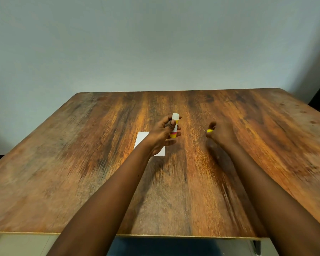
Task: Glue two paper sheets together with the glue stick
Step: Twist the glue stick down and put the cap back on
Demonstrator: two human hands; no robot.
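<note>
White glue shows at the top of the glue stick (174, 126), so its lid is off. The left hand (163, 134) holds the stick upright, fingers (177, 134) wrapped around its yellow and pink body, just above the desk (81, 163). The right hand (220, 133) is off to the side, and its fingers pinch a small yellow thing, most likely the cap (209, 131). White paper (142, 140) lies flat on the desk, right under the left hand and wrist. I think the next job is to rub glue on that paper. To do it well, set the cap down close by so it does not get lost. Then tip the stick over so the glue end points down. Hold the paper flat with the free hand so it does not slide. Rub softly from the middle out to the edges and corners, so the thin paper does not wrinkle or tear. The left hand hides much of the paper, so I cannot tell if one sheet or two lie there. The right hand is blurry, so the cap is hard to make out.
</note>
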